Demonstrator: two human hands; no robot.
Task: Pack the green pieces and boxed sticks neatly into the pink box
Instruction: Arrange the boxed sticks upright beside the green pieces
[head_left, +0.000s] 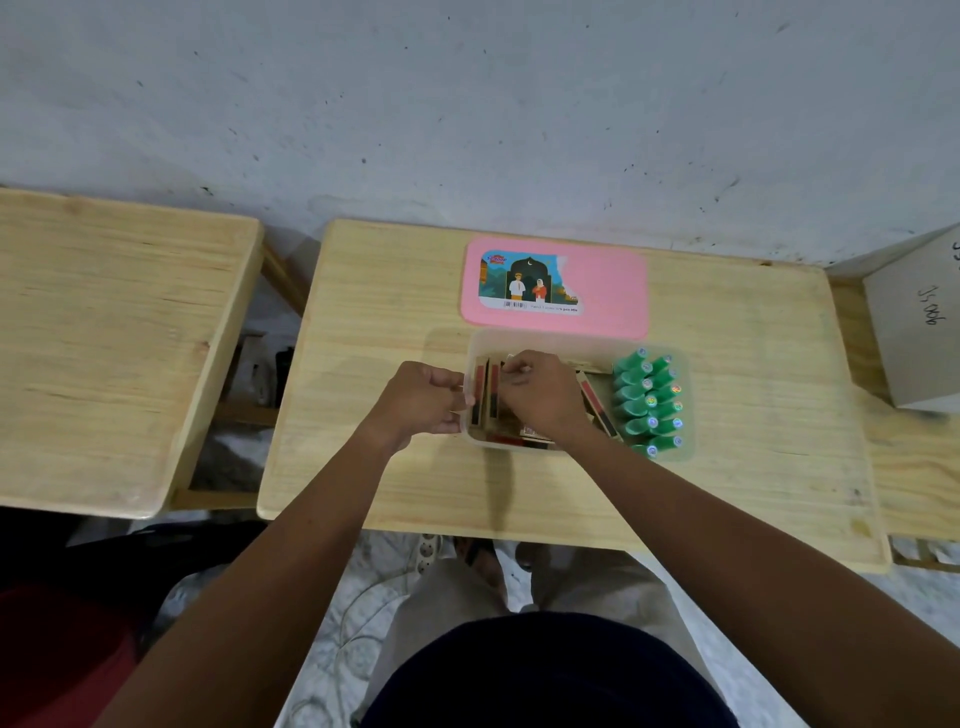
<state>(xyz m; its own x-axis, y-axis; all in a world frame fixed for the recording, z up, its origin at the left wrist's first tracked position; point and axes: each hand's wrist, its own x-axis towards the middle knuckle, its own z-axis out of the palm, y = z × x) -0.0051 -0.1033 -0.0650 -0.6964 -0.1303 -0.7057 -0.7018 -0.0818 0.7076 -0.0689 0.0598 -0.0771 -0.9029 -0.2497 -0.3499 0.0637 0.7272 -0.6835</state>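
A translucent box (576, 339) sits on the middle wooden table, and its pink lid (613, 291) with a picture label lies flat just behind it. Several green pieces (649, 402) stand in two neat rows along the box's right side. Boxed sticks (597, 402), tan with red strips, fill the left and middle of the box. My right hand (540, 397) reaches into the box, fingers pinched on one of the stick boxes near the left. My left hand (423, 402) rests curled against the box's left wall, fingertips touching it.
A second wooden table (114, 343) stands to the left across a gap. A grey cardboard carton (914, 322) sits at the right edge. Below the table's front edge are my legs, a power strip (428, 553) and cables on the floor.
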